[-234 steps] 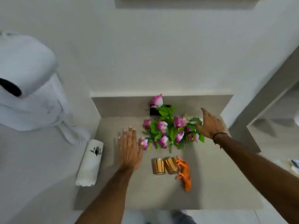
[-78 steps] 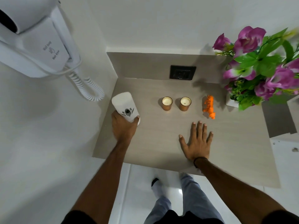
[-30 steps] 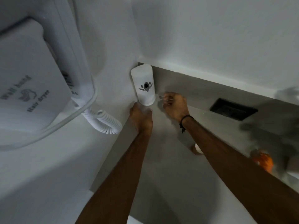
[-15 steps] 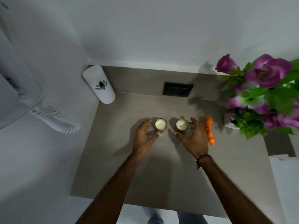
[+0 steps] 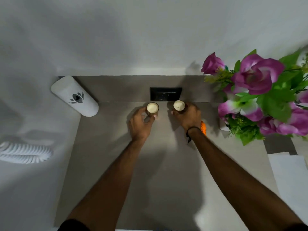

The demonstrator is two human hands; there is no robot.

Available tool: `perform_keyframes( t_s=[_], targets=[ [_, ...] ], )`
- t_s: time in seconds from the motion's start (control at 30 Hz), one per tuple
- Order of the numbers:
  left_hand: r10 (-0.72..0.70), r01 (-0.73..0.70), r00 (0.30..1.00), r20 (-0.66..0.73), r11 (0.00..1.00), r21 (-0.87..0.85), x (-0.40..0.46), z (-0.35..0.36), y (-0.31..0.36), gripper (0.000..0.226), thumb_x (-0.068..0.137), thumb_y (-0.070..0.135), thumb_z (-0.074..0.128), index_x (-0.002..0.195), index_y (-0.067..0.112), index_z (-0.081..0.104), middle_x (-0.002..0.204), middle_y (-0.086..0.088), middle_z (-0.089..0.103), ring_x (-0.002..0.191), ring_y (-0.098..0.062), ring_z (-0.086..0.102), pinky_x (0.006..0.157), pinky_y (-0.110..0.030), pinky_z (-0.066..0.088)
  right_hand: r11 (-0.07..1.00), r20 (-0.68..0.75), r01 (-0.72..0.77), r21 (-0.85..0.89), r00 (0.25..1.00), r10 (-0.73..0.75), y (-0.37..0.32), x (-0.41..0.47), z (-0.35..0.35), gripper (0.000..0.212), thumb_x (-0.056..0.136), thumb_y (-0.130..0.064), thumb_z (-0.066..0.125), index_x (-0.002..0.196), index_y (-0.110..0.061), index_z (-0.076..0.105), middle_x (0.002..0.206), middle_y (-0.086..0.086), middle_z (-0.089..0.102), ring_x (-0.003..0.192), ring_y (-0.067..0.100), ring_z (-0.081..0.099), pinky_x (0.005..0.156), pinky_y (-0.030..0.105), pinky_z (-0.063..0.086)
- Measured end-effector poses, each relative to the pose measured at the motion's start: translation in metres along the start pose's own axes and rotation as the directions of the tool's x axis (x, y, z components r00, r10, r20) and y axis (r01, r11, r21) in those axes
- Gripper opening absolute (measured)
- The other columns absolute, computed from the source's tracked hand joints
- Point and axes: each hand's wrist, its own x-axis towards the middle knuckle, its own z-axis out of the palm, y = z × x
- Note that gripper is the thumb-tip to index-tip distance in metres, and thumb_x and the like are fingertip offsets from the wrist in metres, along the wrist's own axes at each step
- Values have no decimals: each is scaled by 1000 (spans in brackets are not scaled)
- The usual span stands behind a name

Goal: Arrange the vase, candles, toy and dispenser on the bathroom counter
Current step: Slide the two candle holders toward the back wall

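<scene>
Two small candles in gold cups stand near the back of the grey counter [image 5: 166, 172], just in front of the black outlet. My left hand [image 5: 140, 124] grips the left candle [image 5: 152, 107]. My right hand [image 5: 189, 116] grips the right candle [image 5: 179, 105]. The orange toy [image 5: 203, 127] lies right of my right wrist, mostly hidden by it. The white dispenser [image 5: 75, 96] with a dark lotus logo stands in the back left corner. The white vase [image 5: 224, 126] with purple flowers [image 5: 260, 75] and green leaves stands at the right.
A black wall outlet [image 5: 166, 94] sits in the low grey backsplash behind the candles. A white coiled hair-dryer cord [image 5: 25, 152] hangs on the left wall. White walls close in the counter at the back and left. A pale surface adjoins at the right.
Both hands have closed on the candles and moved them back toward the outlet. The dispenser, which my hands placed in the back left corner a second ago, stays there.
</scene>
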Motion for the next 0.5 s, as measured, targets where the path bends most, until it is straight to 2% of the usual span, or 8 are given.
perform_keyframes(
  t_s=[0.07, 0.2, 0.37, 0.43, 0.5],
  targets=[
    [18, -16, 999, -37, 999, 42, 8, 5, 2, 45, 80, 36, 87, 120, 20, 75, 121, -1, 78, 106, -24, 73, 94, -48, 59, 1000, 1, 9, 27, 1000, -9, -2, 10, 2, 50, 69, -44, 84, 109, -16, 72, 106, 9, 76, 100, 29, 70, 78, 28, 51],
    [9, -5, 999, -45, 996, 90, 18, 11, 4, 43, 82, 40, 84, 121, 24, 72, 122, 3, 76, 106, -24, 72, 100, -53, 52, 998, -37, 48, 47, 998, -46, -5, 18, 3, 47, 65, -43, 86, 104, -19, 74, 101, 5, 78, 93, 24, 72, 76, 25, 51],
    [43, -38, 999, -34, 990, 132, 23, 13, 5, 47, 81, 40, 85, 124, 24, 72, 123, 2, 76, 109, -24, 71, 101, -53, 51, 997, -19, 71, 34, 997, -70, -2, 20, 3, 52, 65, -43, 87, 107, -14, 72, 105, 7, 76, 98, 25, 70, 82, 28, 54],
    [63, -59, 998, -24, 989, 134, 21, 15, 1, 53, 82, 39, 85, 130, 22, 69, 132, 1, 73, 122, -25, 66, 105, -53, 49, 997, 25, 63, 41, 998, -65, -5, 20, -1, 59, 64, -44, 88, 110, -13, 68, 109, 7, 74, 101, 25, 69, 84, 32, 56],
    [39, -45, 998, 39, 982, 183, 10, 16, -7, 70, 86, 41, 81, 147, 16, 56, 152, -8, 59, 144, -28, 52, 117, -54, 41, 996, 44, 91, 22, 995, -92, -11, 12, -10, 65, 62, -48, 87, 112, -15, 63, 113, 8, 71, 105, 26, 66, 87, 34, 55]
  ],
)
